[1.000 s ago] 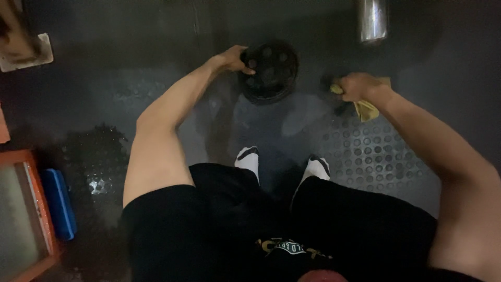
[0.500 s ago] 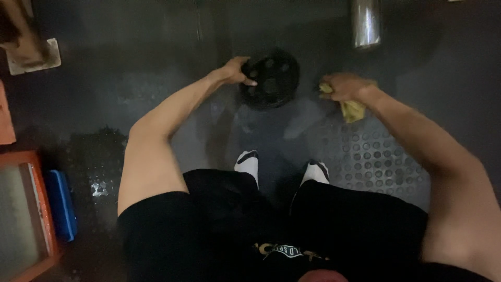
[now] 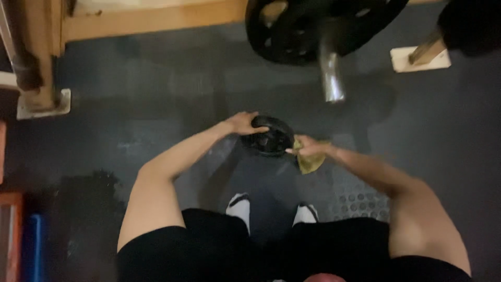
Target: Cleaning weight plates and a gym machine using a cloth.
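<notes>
Our left hand (image 3: 244, 123) grips the top edge of the plate (image 3: 271, 137), fingers clamped on it. Our right hand (image 3: 308, 148) clamps a cloth (image 3: 309, 163) against the plate's other side.

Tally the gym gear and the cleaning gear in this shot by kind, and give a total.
Black weight plates: 2, a small plate held by the left hand, and a large plate on the bar.
Steel bar sleeve: 1.
Yellow cloth: 1, in the grip of the right hand, against the small plate's edge.
Total: 4.
</notes>
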